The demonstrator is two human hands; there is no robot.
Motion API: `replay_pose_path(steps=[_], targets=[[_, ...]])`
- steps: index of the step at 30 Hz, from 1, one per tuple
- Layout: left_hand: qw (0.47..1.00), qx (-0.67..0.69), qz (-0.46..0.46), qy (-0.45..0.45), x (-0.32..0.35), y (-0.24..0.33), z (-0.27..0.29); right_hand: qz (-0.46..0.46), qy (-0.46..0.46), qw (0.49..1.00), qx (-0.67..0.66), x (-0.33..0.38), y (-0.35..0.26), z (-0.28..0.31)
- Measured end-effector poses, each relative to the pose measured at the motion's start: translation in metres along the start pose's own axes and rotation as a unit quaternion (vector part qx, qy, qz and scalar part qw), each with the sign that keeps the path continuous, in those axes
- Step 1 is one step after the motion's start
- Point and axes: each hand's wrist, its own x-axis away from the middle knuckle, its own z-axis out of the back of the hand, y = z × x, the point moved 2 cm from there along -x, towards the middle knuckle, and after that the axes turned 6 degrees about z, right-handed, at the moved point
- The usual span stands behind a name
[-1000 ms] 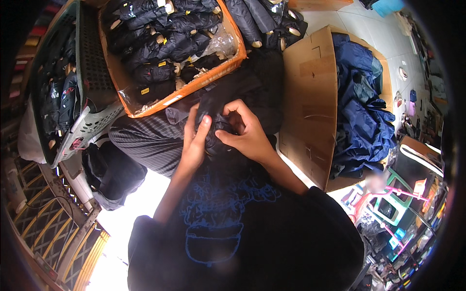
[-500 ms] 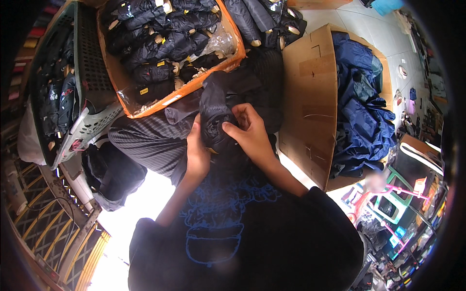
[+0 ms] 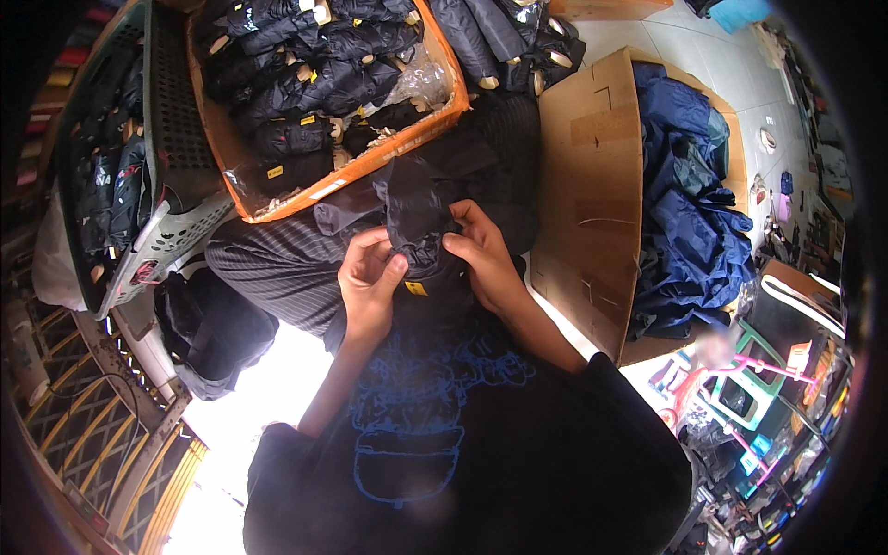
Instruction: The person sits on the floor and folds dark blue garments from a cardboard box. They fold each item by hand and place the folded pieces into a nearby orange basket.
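Observation:
Over my lap I hold a piece of thin black cloth (image 3: 418, 215), with a bunched, gathered edge at its near end. My left hand (image 3: 370, 282) pinches that edge on the left between thumb and fingers. On the right side, my right hand (image 3: 483, 254) grips the same cloth with its thumb and forefinger. A small yellow label (image 3: 417, 289) shows just below the gathered edge. More dark cloth (image 3: 347, 222) lies over my striped trouser leg, beside the held piece. Black on black hides where one layer ends and another begins.
Ahead, an orange-rimmed cardboard box (image 3: 444, 116) holds several rolled black bundles (image 3: 296, 97) with pale ends. At left stands a grey perforated basket (image 3: 180, 120) of similar bundles. To the right, a tall cardboard box (image 3: 587, 194) contains crumpled blue cloth (image 3: 689, 213).
My left hand has turned and now pinches the edge with its thumb raised. The cloth's gathered end has come slightly lower, and the yellow label is now more exposed.

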Motion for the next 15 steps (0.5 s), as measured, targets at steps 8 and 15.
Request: replay_pose_path(steps=[8,15], targets=[[0.997,-0.006,-0.012,-0.081,0.0,-0.002,0.005,-0.017,-0.002,0.999,-0.031,0.005,0.0,-0.003],[0.999,-0.034,-0.034,-0.02,-0.002,-0.009,0.013,-0.007,-0.006,1.0,0.014,0.002,0.0,-0.002]])
